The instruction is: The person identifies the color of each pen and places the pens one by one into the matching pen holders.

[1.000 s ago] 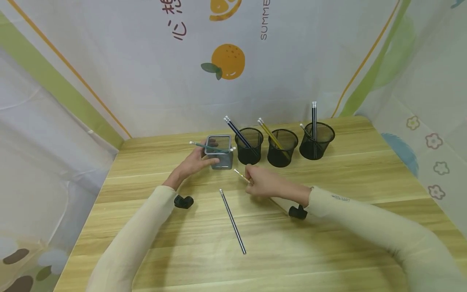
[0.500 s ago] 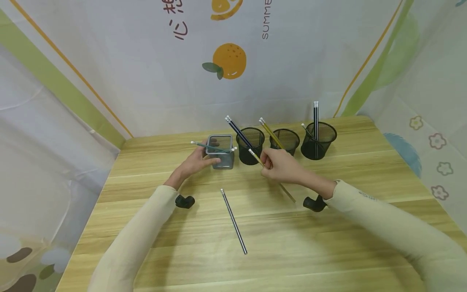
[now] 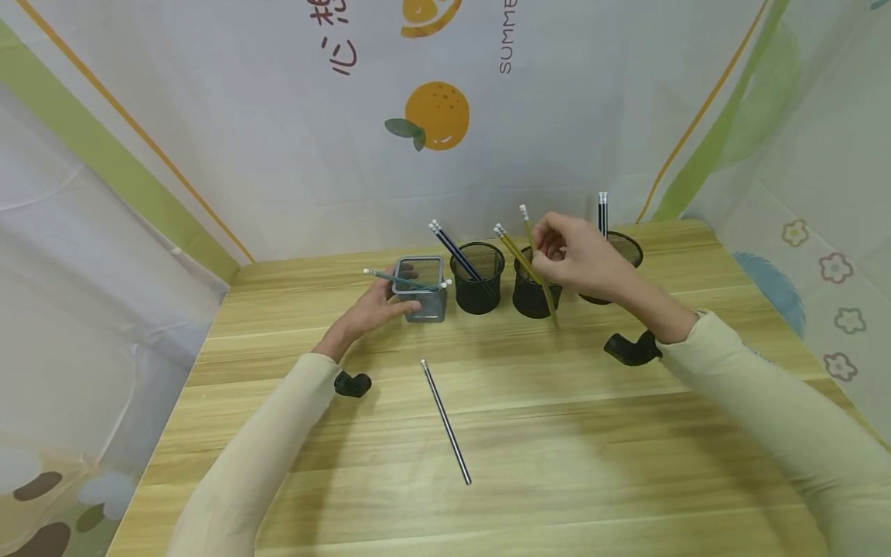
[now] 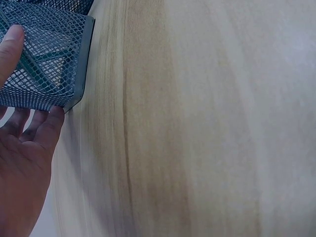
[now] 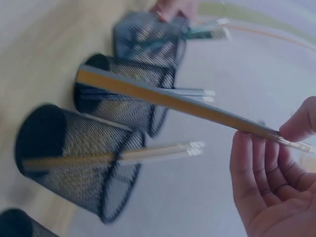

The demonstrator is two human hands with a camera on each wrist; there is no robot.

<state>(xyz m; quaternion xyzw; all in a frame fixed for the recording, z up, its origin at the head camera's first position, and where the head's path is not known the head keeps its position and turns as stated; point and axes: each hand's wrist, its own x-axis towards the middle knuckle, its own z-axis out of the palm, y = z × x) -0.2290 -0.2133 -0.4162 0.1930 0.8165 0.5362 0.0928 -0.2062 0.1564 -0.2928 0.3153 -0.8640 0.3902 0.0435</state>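
My left hand (image 3: 376, 313) grips a square grey mesh pen holder (image 3: 426, 308), thumb on its near side and fingers behind. Green pencils (image 3: 398, 280) lean in it, their white erasers sticking out to both sides. In the right wrist view my right hand (image 5: 276, 177) pinches a yellow pencil (image 5: 173, 102) between thumb and fingertips near its eraser end. Seen from the head, that pencil stands steeply, eraser up, and overlaps the front of a round black mesh cup (image 3: 530, 302). The cup holds yellow pencils (image 3: 513, 249) of the same kind.
Left of that cup stands another round black cup (image 3: 476, 298) with dark blue pencils (image 3: 452, 246). A third round cup (image 3: 626, 246), partly behind my right hand, holds black striped pencils (image 3: 602, 213). One dark striped pencil (image 3: 445, 422) lies on the wooden table (image 3: 362, 480).
My right hand has lifted the yellow pencil from low over the table, back and to the right, turning it more upright at the cup. The left hand stays on the pen holder.
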